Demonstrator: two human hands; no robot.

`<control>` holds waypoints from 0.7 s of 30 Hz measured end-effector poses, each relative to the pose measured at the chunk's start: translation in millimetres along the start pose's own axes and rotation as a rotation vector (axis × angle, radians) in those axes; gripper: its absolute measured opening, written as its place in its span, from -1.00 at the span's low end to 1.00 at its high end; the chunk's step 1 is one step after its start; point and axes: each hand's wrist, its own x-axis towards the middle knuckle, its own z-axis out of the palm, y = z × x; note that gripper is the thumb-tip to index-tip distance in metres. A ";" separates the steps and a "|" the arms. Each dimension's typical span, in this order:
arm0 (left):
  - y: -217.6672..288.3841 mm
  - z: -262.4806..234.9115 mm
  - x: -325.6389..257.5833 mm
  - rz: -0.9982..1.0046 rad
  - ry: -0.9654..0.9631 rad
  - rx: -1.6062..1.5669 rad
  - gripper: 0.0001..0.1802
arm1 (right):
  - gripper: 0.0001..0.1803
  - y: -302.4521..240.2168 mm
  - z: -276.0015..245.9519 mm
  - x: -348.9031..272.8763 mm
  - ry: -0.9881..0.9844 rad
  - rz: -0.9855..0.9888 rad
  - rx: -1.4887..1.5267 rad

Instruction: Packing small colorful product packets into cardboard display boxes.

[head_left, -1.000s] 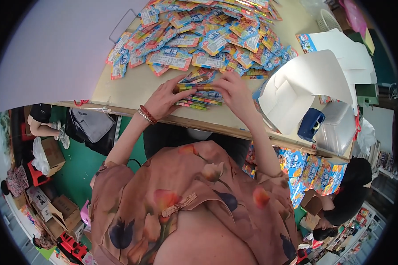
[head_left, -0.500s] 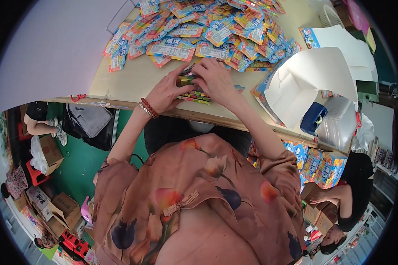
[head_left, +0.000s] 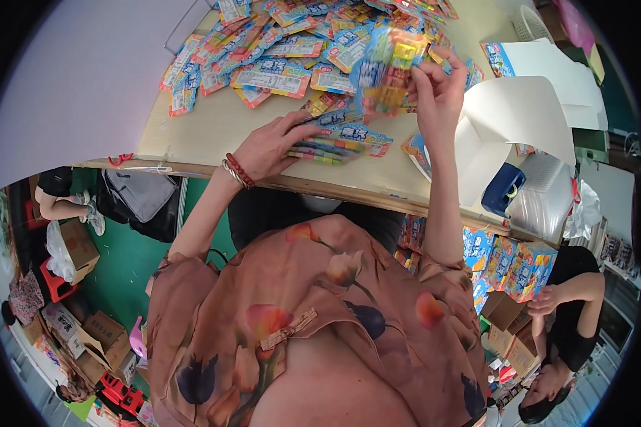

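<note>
While the left hand point(head_left: 267, 144) grips stacked blister packs point(head_left: 327, 151) mid-frame, the right hand point(head_left: 439, 92) pinches another pack point(head_left: 384, 75) at upper center.

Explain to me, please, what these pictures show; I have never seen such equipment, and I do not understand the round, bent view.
There is no robot here, only a person working with two bare hands. The view comes from the left one of two wide fisheye cameras worn on the head, looking down. This lens bends straight edges, and the person's floral blouse fills the lower middle.

On the pale table lies a heap of colourful blister packets. To the right are an open white carton, a dark blue tape dispenser and clear plastic containers.

The left hand holds a small bunch of packets near the table's front edge. The right hand holds up a single packet, slightly blurred.
</note>
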 end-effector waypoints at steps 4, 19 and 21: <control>6.3 -0.7 9.0 -0.071 -0.054 -0.076 -0.07 | -0.29 28.7 16.9 0.4 0.021 0.054 0.196; -5.7 13.3 -0.8 -0.138 0.261 0.002 0.26 | -0.66 70.3 34.8 -26.7 -0.558 0.486 0.216; -5.3 11.7 -0.1 -0.211 0.143 -0.146 0.27 | -0.52 78.1 32.2 -32.1 -0.669 0.572 0.038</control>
